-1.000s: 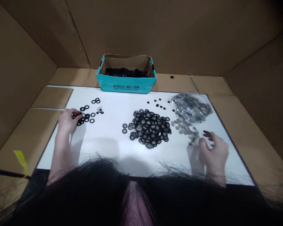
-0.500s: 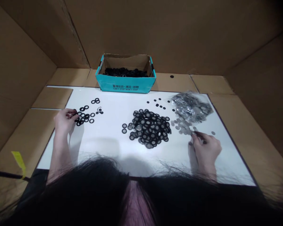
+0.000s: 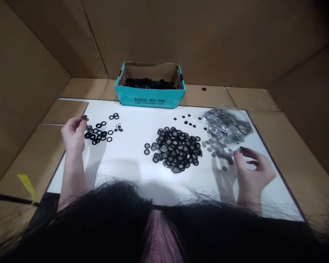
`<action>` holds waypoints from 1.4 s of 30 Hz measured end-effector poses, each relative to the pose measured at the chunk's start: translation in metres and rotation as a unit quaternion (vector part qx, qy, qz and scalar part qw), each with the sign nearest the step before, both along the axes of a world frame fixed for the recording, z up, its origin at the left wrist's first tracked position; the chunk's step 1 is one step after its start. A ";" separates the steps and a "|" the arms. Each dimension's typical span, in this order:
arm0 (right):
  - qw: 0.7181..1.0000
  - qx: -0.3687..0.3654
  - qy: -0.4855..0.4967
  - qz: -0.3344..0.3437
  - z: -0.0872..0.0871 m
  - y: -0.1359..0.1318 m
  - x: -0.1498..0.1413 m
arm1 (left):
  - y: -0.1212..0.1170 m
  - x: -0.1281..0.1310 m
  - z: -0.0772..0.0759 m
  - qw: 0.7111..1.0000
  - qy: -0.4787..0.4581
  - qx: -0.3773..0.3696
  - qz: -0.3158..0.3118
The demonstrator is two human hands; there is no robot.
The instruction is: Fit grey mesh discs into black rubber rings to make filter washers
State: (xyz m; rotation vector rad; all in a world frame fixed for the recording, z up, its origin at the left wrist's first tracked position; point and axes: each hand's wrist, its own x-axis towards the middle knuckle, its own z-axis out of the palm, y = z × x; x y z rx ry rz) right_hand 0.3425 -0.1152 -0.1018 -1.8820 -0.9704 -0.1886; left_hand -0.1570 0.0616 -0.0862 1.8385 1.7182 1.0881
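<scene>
Left hand (image 3: pixel 73 134) is hovering beside black rings (image 3: pixel 104 134), fingertips nearing thumb; right hand (image 3: pixel 254 170) is hovering beside loose grey discs (image 3: pixel 215 143), fingers similarly bent; whether either is gripping anything cannot be told; ringed discs (image 3: pixel 178 149) are lying heaped between the 2 hands

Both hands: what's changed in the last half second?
The left hand has lifted away from the black rings; the right hand has drawn rightward from the grey discs. Whether either holds anything is unclear. The turquoise box and pile of black-rimmed discs stayed put.
</scene>
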 end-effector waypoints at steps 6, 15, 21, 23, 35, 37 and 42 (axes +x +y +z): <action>0.985 0.051 0.056 0.155 0.021 0.017 -0.059 | -0.025 0.083 0.009 0.954 -0.293 -0.035 -0.058; 0.910 0.019 0.118 0.396 0.051 0.039 -0.148 | -0.073 0.160 0.029 0.870 -0.354 -0.226 -0.260; 0.896 0.002 0.177 0.407 0.043 0.045 -0.160 | -0.072 0.159 0.033 0.862 -0.359 -0.243 -0.265; 0.893 -0.005 0.195 0.406 0.039 0.045 -0.163 | -0.072 0.159 0.030 0.863 -0.361 -0.246 -0.255; 0.903 -0.031 0.198 0.381 0.035 0.046 -0.170 | -0.073 0.159 0.025 0.847 -0.365 -0.281 -0.265; 0.905 -0.034 0.193 0.378 0.035 0.046 -0.170 | -0.073 0.160 0.024 0.842 -0.367 -0.287 -0.272; 0.895 -0.056 0.159 0.412 0.035 0.046 -0.169 | -0.075 0.160 0.025 0.836 -0.367 -0.292 -0.285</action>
